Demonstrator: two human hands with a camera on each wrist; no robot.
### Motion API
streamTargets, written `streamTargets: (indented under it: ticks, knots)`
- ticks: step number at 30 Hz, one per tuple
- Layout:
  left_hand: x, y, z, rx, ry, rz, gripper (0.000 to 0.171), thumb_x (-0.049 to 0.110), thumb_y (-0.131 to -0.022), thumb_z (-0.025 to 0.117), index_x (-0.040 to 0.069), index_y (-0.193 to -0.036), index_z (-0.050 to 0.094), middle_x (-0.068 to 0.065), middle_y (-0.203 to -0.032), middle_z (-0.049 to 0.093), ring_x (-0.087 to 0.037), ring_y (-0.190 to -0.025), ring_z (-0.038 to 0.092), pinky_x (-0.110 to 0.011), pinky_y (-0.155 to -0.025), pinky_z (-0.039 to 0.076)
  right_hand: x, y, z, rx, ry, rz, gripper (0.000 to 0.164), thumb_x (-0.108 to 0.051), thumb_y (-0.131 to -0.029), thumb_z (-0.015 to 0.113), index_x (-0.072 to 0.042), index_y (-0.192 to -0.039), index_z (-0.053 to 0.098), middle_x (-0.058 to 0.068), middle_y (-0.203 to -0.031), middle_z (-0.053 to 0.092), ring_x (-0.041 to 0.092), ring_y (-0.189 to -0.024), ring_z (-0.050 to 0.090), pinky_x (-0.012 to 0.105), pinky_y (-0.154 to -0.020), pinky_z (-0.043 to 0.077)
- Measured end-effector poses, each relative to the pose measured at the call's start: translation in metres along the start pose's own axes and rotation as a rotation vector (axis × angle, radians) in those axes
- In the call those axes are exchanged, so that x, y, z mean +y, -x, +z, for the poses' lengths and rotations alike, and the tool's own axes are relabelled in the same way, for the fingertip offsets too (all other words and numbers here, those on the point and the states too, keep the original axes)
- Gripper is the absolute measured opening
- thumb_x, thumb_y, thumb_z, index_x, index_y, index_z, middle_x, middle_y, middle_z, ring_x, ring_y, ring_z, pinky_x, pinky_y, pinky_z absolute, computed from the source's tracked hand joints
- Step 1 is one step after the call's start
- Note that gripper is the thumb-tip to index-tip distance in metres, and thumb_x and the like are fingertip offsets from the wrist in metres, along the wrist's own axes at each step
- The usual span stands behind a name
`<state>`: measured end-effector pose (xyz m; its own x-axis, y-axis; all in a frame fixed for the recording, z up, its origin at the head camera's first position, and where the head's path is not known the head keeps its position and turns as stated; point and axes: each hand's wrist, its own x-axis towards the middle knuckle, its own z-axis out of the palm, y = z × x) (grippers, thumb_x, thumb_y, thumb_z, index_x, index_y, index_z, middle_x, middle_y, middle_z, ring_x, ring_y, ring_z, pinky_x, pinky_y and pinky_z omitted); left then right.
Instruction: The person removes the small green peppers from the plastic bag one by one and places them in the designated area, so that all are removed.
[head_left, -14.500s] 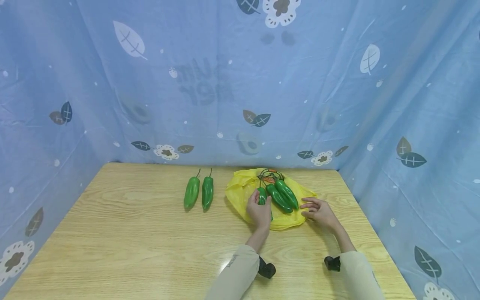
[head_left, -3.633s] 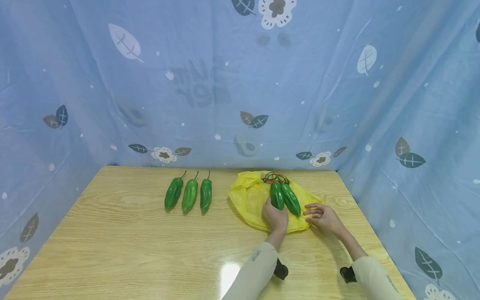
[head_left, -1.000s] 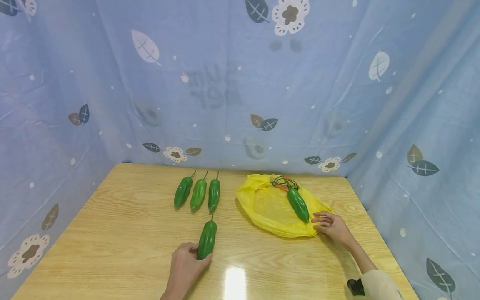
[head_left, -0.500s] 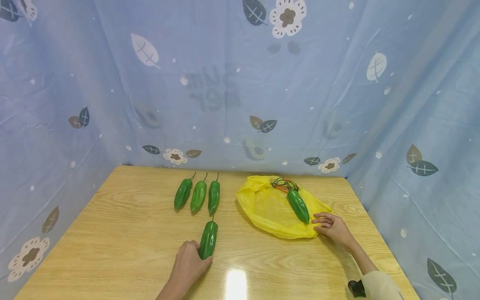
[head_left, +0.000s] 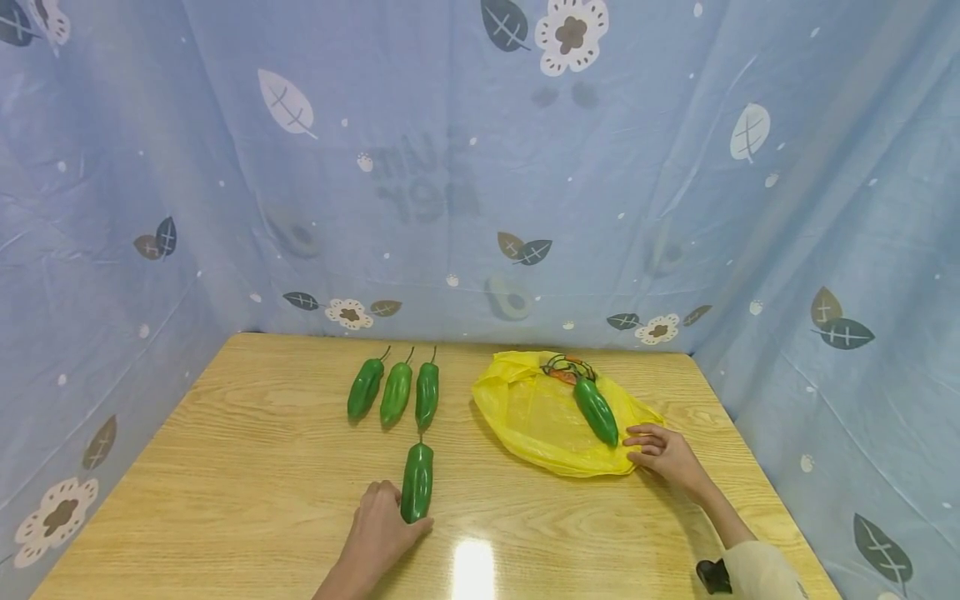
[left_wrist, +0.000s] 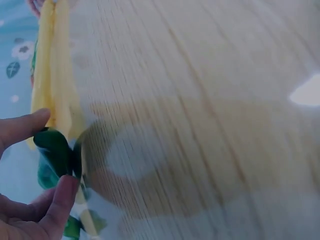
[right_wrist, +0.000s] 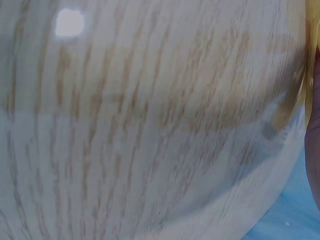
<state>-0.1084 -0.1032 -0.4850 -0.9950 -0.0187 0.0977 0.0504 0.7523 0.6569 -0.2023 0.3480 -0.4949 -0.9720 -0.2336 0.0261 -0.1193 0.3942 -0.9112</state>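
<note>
My left hand holds a green pepper by its lower end, thumb on one side and fingers on the other. The pepper lies on the table, stem pointing away. In the left wrist view, the thumb sits right at the edge of the pepper, with a fingertip against its other side. My right hand rests at the near right edge of a flattened yellow plastic bag, fingers loosely bent and thumb apart. On that bag lies another green pepper; an orange and dark pattern shows beside its stem.
Behind the left hand, three green peppers lie side by side: a left one, a lighter middle one and a right one. All rest on a wooden table. A blue patterned curtain encloses the back and sides.
Since 3.6 s ago, the left hand has carried one pepper from the bag to the near middle of the table. Lately that pepper has turned straighter. The right hand stays at the bag.
</note>
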Motion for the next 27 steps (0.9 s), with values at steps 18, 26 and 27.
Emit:
streamTargets:
  ticks: [18,26,27]
  knots:
    - [0.058,-0.045,-0.041,-0.184,0.178,0.142,0.033,0.029,-0.087,0.070,-0.003,-0.096,0.064,-0.006,-0.086,0.062,-0.017,-0.077,0.059,-0.031,-0.067,0.053,-0.001,-0.002,-0.003,0.007,0.020,-0.008,0.048,-0.002,-0.087,0.068,0.016,-0.127,0.048,0.033,-0.115,0.060,0.017,-0.095,0.066,0.024,-0.075,0.056]
    - [0.113,-0.098,0.007,-0.287,0.533,0.159,0.025,0.020,-0.091,0.066,-0.001,-0.104,0.067,-0.011,-0.099,0.067,-0.024,-0.091,0.064,-0.034,-0.078,0.055,0.004,-0.001,0.000,0.012,0.040,-0.014,0.047,-0.004,-0.087,0.068,0.014,-0.127,0.051,0.029,-0.111,0.063,0.012,-0.094,0.066,0.023,-0.075,0.055]
    - [0.118,-0.101,0.016,-0.286,0.572,0.133,0.025,0.019,-0.090,0.066,-0.002,-0.105,0.067,-0.011,-0.100,0.067,-0.024,-0.092,0.064,-0.034,-0.079,0.055,0.005,-0.001,0.000,0.007,0.033,-0.012,0.047,-0.004,-0.087,0.068,0.014,-0.127,0.050,0.029,-0.110,0.063,0.013,-0.094,0.066,0.024,-0.074,0.056]
